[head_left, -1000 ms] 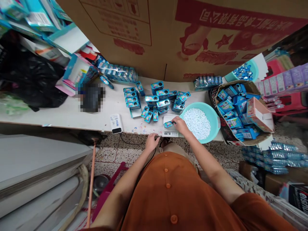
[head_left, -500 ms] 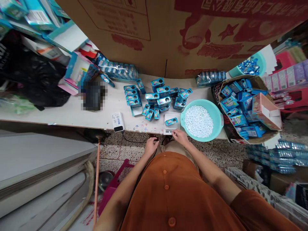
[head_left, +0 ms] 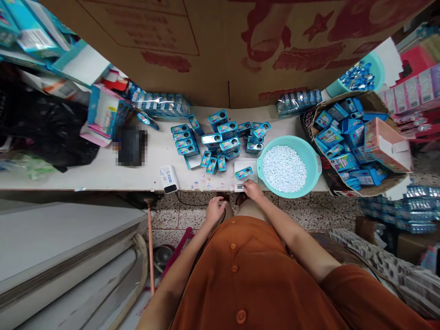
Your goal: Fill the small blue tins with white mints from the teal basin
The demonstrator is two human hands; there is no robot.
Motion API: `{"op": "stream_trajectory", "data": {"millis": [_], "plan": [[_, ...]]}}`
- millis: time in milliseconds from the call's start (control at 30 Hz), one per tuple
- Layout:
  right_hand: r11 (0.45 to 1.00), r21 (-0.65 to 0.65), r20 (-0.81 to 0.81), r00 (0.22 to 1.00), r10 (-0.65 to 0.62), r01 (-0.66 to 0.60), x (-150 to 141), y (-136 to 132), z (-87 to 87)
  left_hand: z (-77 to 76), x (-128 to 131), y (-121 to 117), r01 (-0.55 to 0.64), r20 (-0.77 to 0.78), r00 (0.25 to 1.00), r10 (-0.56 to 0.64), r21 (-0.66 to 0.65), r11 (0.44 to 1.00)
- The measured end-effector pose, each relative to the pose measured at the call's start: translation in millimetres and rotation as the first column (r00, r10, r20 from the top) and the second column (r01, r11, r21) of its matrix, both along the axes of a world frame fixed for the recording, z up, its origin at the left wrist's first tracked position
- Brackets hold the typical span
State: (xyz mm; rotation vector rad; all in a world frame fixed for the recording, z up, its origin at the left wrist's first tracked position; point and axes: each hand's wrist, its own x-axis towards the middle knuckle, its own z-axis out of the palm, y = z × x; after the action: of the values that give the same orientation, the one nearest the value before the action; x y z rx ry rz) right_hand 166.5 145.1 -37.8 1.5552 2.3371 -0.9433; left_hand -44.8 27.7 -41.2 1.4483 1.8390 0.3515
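Observation:
My right hand (head_left: 253,189) is at the front edge of a small white digital scale (head_left: 238,187), its fingertips touching the panel beside the small display. The fingers are partly spread and hold nothing that I can see. On the scale's plate lies one small blue tin (head_left: 244,173) with a dark round window. My left hand (head_left: 216,210) rests over my lap below the table edge, fingers loosely stretched and nothing in them. Right of the scale stands a turquoise basin (head_left: 312,170) of small white candies (head_left: 284,168). Several more blue tins (head_left: 229,145) stand and lie behind the scale.
A white power bank (head_left: 168,178) with a cable lies near the table's front edge. A carton (head_left: 385,185) full of blue boxes stands at the right. A large cardboard box (head_left: 213,59) closes off the back. Wrapped tin packs (head_left: 298,103) stand against it.
The view has shifted slightly as my head moved. My right hand stays at the scale's front, its fingers a little further left over the panel. My left hand has hardly moved.

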Motion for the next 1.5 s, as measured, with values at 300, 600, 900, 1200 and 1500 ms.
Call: {"op": "stream_trajectory", "data": {"millis": [300,600,900,1200,1500], "plan": [[0.988,0.018,0.084,0.985,0.154,-0.156,-1.9,-0.2,-0.7,0.5,2.8,8.0,-0.005,-0.011,1.000,0.005,0.006,1.000],[0.968,0.251,-0.098,0.995,0.025,0.000,21.0,-10.7,25.4,2.5,5.1,11.1,0.009,-0.007,1.000,-0.009,-0.004,1.000],[0.833,0.457,-0.335,0.928,-0.164,0.312,32.5,34.6,80.4,1.8,8.5,17.3,0.027,-0.010,1.000,-0.027,-0.011,1.000],[0.949,0.213,-0.199,0.961,-0.190,0.231,13.1,53.9,77.6,6.5,10.4,16.3,0.007,-0.013,1.000,-0.007,0.010,1.000],[0.870,0.219,-0.085,0.897,-0.434,0.442,85.3,46.6,33.6,5.8,6.9,5.7,-0.012,-0.011,1.000,0.012,-0.011,1.000]]}}
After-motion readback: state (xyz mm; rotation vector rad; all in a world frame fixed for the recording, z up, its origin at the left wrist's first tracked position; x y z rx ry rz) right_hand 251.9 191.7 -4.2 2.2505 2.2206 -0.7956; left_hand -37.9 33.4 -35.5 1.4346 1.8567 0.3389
